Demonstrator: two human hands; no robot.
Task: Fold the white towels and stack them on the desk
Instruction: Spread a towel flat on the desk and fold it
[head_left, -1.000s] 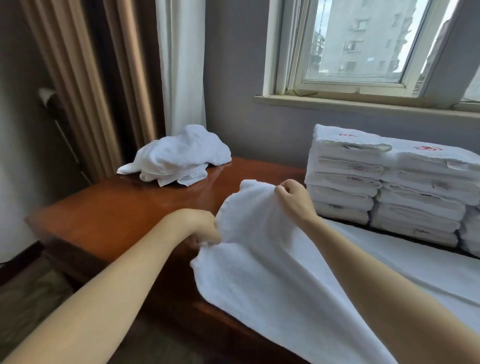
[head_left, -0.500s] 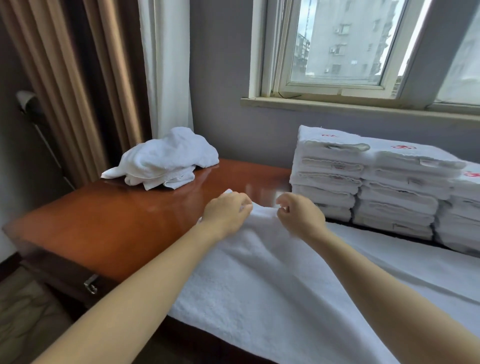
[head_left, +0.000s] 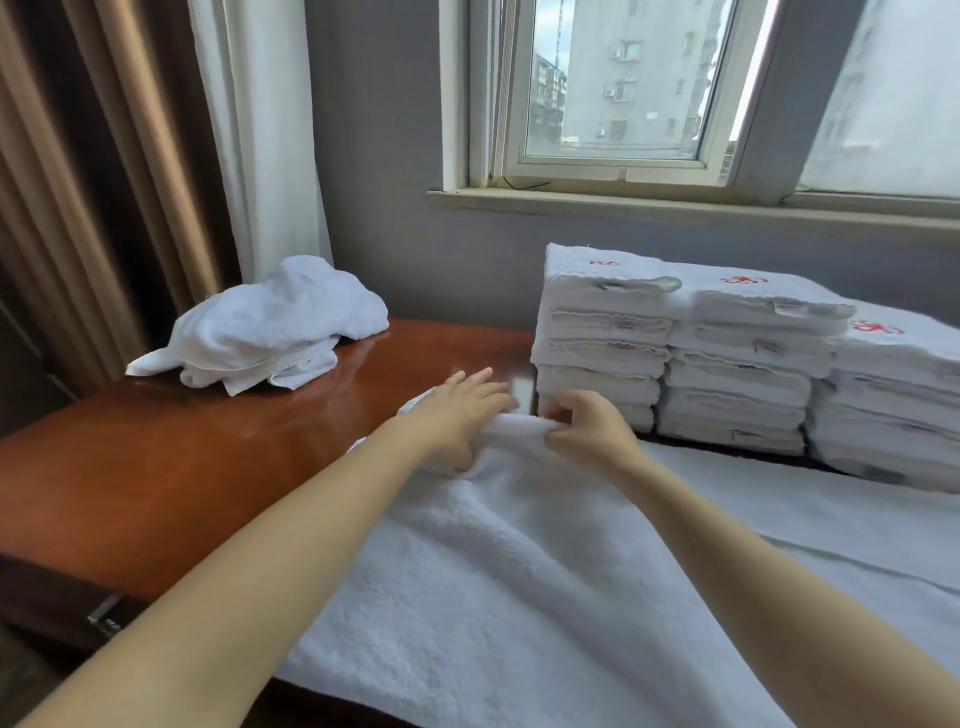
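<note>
The spread towel is plain white. The folded towel stacks are white, with red marks on the top faces. The crumpled towel heap is white. The counter is glossy reddish-brown. The outer curtain has vertical tan and dark brown bands; the inner curtain is white. The wall is grey. The window frame is white.

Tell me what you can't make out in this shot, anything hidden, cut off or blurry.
Head view, all of it:
1. Left hand: fingers blurred at the tips.
2. Right hand: fingers partly hidden, curled into the towel edge.
3. Rightmost stack of folded towels: cut off by the right edge.
4. Red marks on the stacks: too small to read.
</note>
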